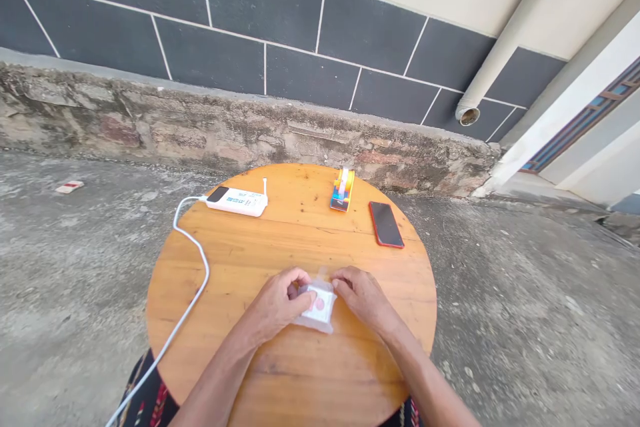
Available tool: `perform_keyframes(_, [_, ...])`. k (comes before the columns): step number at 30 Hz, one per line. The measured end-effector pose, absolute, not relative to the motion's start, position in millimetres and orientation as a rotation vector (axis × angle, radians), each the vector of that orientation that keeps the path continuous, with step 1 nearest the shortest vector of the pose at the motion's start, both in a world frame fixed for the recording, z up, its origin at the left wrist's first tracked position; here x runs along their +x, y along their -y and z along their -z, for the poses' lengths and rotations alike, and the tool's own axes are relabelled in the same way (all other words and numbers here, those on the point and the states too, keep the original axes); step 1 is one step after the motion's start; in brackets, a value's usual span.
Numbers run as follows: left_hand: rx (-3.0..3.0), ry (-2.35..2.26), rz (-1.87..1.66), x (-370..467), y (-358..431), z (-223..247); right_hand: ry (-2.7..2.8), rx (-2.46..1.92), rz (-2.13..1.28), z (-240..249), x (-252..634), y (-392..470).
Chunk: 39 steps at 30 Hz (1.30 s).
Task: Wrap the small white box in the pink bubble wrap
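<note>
A small flat white packet [321, 307] with pinkish round marks lies near the middle of the round table, wrapped in cloudy, see-through plastic. My left hand [280, 300] is closed on its left side, the thumb pressed on top and the fingers curled around the far left edge. At the far right corner, my right hand [364, 292] has its thumb and fingertips drawn together at the edge of the plastic wrapping. A short clear strip [323, 273] shows at the packet's far edge, between the two hands; it looks like tape.
On the wooden table [295, 240] stand a white device [237, 201] with a cable [193, 300] running off the left side, a colourful tape dispenser [343, 190] at the back and a red-edged phone [386, 224] at right. A stone-based wall [225, 127] rises behind.
</note>
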<state>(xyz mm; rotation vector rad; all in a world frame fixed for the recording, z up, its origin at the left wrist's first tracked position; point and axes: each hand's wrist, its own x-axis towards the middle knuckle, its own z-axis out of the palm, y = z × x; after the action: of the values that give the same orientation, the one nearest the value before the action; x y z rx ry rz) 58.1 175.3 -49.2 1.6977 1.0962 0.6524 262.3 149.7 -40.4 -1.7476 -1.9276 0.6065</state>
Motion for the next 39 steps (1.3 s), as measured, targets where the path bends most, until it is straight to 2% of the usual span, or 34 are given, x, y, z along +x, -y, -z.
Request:
perform_keyframes(6, [1.702,-1.097,-0.623,57.4,-175.0,49.7,2.05,-1.723,-0.747,29.2,266.3,-162.2])
perform_keyframes(13, [1.664,-1.134,-0.584,56.2,-174.9,55.1,2.021,-1.653,-0.88,39.8,267.6,-169.0])
perform_keyframes(19, [1.671,-1.14,-0.563,55.7,-173.4,49.9,1.958,-1.519,-0.857,39.3,266.1,-158.7])
perform_keyframes(26, [1.73,-1.167,-0.631,56.7,-173.0,46.9,1.893,-1.498,-0.988,36.8,264.9,-152.1])
perform_keyframes(39, [1.769,-1.116,-0.557,54.4,-174.8,51.4,1.79,-1.138,-1.278,34.8,270.1,-150.5])
